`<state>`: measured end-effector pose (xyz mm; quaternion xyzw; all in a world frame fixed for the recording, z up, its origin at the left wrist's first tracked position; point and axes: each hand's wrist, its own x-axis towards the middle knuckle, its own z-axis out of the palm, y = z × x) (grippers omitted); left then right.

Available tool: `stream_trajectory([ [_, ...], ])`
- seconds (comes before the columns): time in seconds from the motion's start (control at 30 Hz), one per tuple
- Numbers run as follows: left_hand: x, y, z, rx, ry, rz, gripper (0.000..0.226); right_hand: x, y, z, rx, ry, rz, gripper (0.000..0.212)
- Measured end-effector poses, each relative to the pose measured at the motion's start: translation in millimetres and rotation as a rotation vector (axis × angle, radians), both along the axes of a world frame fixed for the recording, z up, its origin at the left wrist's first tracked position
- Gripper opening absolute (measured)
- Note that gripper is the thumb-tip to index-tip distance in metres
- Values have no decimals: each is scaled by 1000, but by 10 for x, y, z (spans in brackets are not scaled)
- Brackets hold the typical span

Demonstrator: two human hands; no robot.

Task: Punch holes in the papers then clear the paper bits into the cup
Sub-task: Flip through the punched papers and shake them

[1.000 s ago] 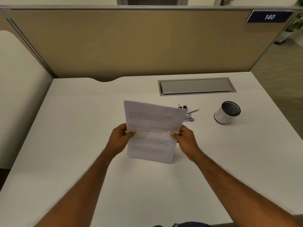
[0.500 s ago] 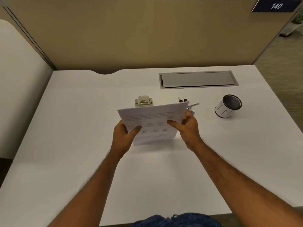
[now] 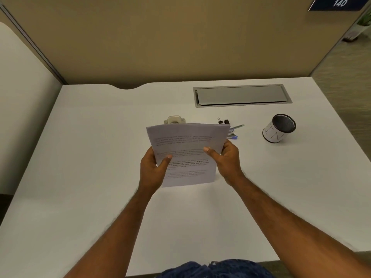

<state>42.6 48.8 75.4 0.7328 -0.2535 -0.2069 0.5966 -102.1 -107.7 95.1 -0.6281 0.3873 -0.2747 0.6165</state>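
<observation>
A stack of printed papers [image 3: 186,145] stands upright above the middle of the white desk [image 3: 100,177], its lower edge near the desk surface. My left hand [image 3: 153,171] grips the stack's left edge, and my right hand [image 3: 226,161] grips its right edge. Just behind the papers sits a beige hole punch [image 3: 174,119], partly hidden by them. A cup [image 3: 279,129] with a white wrap and black mesh inside lies tilted on the desk to the right, well apart from my hands.
A blue and silver stapler [image 3: 233,132] and small black binder clips [image 3: 222,121] lie right of the hole punch. A grey cable hatch [image 3: 241,95] is set into the desk's back. A tan partition [image 3: 180,37] stands behind the desk.
The papers tipped toward flat half a second ago, then came back more upright with their lower edge down toward the desk. Both hands kept their hold. The hole punch came into view behind the stack.
</observation>
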Motion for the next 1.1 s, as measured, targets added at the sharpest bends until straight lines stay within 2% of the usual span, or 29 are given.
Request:
stream_trajectory([
  [0.1, -18, -32, 22, -15, -41, 20, 27, 22, 4, 40, 3, -33, -27, 34],
  [0.27, -65, -28, 60, -59, -93, 60, 41, -4, 5, 48, -19, -121, -48, 54],
  [0.33, -60, -41, 44, -32, -37, 62, 44, 4, 31, 15, 6, -49, -18, 47],
  [0.4, -42, -59, 38, -9, -36, 59, 34, 28, 38, -8, 0, 0, -4, 33],
  [0.5, -33, -87, 56, -39, -59, 51, 25, 56, 29, 13, -17, -33, -9, 29],
  [0.57, -38, -76, 50, -67, -60, 65, 38, 47, 10, 6, -38, -60, -15, 36],
  [0.63, -34, -62, 9, -64, -17, 62, 58, 25, -8, -37, -31, -42, -3, 52],
  [0.7, -28, -56, -26, -39, 29, 52, 65, -4, -17, -88, -10, 6, 12, 63],
  [0.8, 5, -93, -30, 2, -29, 30, 48, -12, -50, -114, -11, 45, -3, 44],
  [0.87, 14, -129, -12, 6, -45, 13, 44, 4, -62, -100, -17, 27, -10, 33],
  [0.97, 17, -160, -4, 0, -52, -9, 48, 34, -56, -84, -31, -1, -2, 32],
  [1.1, -11, -210, -62, 28, -17, -36, 47, 48, -59, -150, -28, 90, 18, 36],
])
